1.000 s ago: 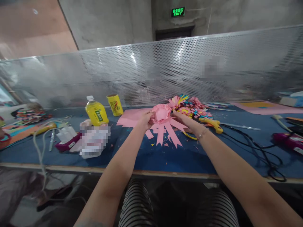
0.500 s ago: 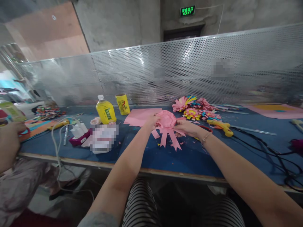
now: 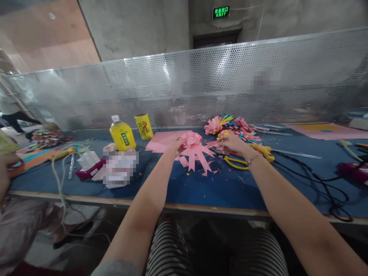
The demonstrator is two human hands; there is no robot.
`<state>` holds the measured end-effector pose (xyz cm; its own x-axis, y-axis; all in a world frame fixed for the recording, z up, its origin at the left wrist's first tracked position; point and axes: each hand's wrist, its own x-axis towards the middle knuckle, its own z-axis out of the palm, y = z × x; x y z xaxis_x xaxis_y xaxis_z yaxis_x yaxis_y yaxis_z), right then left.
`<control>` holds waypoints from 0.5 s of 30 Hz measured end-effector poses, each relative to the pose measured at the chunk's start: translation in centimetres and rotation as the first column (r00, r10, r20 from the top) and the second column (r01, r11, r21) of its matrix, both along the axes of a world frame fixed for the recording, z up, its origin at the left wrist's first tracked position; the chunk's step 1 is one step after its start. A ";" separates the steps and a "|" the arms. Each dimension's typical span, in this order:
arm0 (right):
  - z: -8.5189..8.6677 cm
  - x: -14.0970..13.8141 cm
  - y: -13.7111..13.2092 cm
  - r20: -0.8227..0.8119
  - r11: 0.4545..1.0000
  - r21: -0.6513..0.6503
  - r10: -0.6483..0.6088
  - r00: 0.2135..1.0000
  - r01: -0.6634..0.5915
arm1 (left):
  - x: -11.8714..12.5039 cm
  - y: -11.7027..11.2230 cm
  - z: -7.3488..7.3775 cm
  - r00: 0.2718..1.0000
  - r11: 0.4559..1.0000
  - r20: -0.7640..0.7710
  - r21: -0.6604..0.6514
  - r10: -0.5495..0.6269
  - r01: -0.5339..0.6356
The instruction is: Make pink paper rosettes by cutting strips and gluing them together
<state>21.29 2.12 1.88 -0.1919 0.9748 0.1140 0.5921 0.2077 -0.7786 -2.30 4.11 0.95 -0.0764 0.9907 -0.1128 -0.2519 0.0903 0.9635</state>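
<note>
My left hand (image 3: 173,145) is closed on the left side of a pink paper flower (image 3: 192,138), whose cut pink strips fan out over the blue table (image 3: 201,188). My right hand (image 3: 232,143) is off the flower, a little to its right. Its fingers are curled, and what they hold, if anything, is too small to make out. Yellow-handled scissors (image 3: 234,161) lie just below this hand. A pile of finished coloured paper flowers (image 3: 230,125) lies right behind it.
Pink paper sheets (image 3: 161,142) lie behind the flower. A yellow drink bottle (image 3: 122,136), a yellow can (image 3: 143,126) and a packet (image 3: 119,168) stand to the left. A yellow glue gun (image 3: 263,150) and black cables (image 3: 316,176) lie right. Another person's hand (image 3: 5,165) works at far left. A perforated metal screen (image 3: 258,88) closes the back.
My right hand has let go of the pink flower and moved right, toward the scissors and the flower pile. My left hand still holds the flower, which now lies lower on the table.
</note>
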 end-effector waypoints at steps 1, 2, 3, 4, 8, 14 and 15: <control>-0.1 0.4 0.3 0.135 0.995 0.082 -0.069 0.989 0.058 | -0.1 0.1 0.1 0.999 1.000 0.042 -0.007 -0.016 0.016; -0.2 0.7 0.6 0.277 0.982 0.163 -0.141 0.950 0.098 | -0.2 0.1 0.2 0.995 0.999 0.087 -0.015 -0.043 0.044; -0.4 1.0 0.8 0.410 0.967 0.226 -0.202 0.889 0.115 | -0.3 0.1 0.4 0.988 0.996 0.133 -0.027 -0.077 0.081; -0.5 1.1 1.0 0.525 0.960 0.258 -0.235 0.818 0.110 | -0.3 0.1 0.5 0.979 0.992 0.171 -0.039 -0.110 0.118; -0.8 1.1 0.8 0.777 0.993 0.114 -0.109 0.620 0.032 | -0.2 -0.2 0.6 0.968 0.972 0.110 -0.035 -0.227 0.232; -0.6 0.8 0.2 0.833 0.999 0.045 -0.042 0.552 0.008 | -0.2 -0.8 -1.0 0.797 0.955 -0.534 -0.081 -0.283 0.285; -0.7 1.0 0.3 0.834 0.999 0.042 -0.044 0.550 0.017 | -0.3 -0.8 -1.1 0.745 0.948 -0.598 -0.088 -0.296 0.306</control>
